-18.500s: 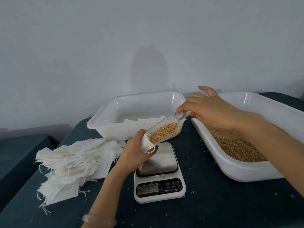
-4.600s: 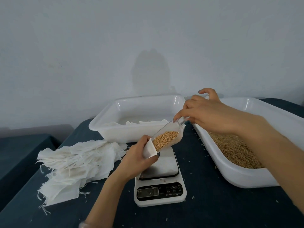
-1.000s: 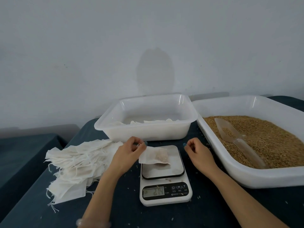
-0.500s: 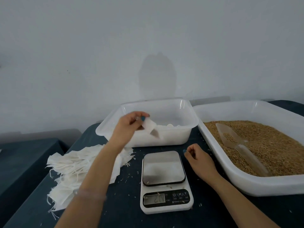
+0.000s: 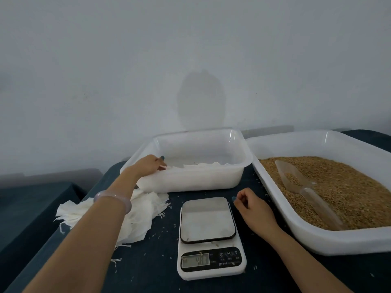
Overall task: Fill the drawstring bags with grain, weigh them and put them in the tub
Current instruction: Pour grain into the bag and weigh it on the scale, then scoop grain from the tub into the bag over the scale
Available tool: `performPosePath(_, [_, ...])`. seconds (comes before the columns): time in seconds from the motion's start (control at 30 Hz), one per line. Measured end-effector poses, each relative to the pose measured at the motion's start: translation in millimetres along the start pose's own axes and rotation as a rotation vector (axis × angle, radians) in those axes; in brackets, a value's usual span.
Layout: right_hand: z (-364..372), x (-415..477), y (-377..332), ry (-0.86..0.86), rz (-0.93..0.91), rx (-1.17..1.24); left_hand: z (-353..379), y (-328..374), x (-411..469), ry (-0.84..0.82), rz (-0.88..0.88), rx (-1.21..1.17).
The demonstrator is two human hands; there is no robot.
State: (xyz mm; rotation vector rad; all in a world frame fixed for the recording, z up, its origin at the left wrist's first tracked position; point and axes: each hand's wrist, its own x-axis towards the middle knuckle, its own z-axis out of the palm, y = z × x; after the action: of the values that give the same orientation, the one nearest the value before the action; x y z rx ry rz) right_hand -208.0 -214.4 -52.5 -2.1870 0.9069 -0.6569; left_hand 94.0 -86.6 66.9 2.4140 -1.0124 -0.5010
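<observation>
1. Where the left arm can reach them, the empty bags [image 5: 135, 214] lie heaped near the left edge of the table [image 5: 148, 271], likely kept there as the stock to be filled.
2. The left hand [image 5: 148, 166] reaches over the left rim of the tub [image 5: 190, 180] at the back of the table. Its fingers dip among the filled bags [image 5: 203, 166] lying flat inside, and I cannot tell whether they pinch one or have let go.
3. The scale [image 5: 208, 220] sits at the front middle, plate bare, probably so each bag passes over it on the way to the tub.
4. The right hand [image 5: 251, 206] rests on the table just right of the scale, loosely curled and holding nothing.
5. Along the right edge, a tray [image 5: 317, 240] holds the grain [image 5: 349, 187], with the scoop [image 5: 296, 178] laid in it, handle toward the front, handy for the right hand.
</observation>
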Motion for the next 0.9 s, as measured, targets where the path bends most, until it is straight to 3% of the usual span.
performPosePath(0.23, [0,0,0,-0.007,0.003,-0.019,-19,-23,-16,0.175,0.109,0.336])
performPosePath(0.4, [0,0,0,-0.005,0.007,-0.029,-43,-54,-30,0.805,-0.030,0.161])
performPosePath(0.43, [0,0,-1,-0.005,0.009,-0.028,-45,-66,-32,0.855,-0.080,0.154])
performPosePath(0.5, [0,0,-1,-0.002,0.006,-0.033,-43,-90,-34,0.745,-0.236,0.215])
performPosePath(0.57, [0,0,-1,-0.001,0.002,-0.042,-34,-109,-36,0.476,-0.348,0.341])
performPosePath(0.7, [0,0,-1,-0.007,0.004,-0.046,-7,-119,-42,0.046,-0.167,0.500])
performPosePath(0.9, [0,1,0,-0.007,0.000,-0.041,10,-118,-47,0.000,-0.091,0.579])
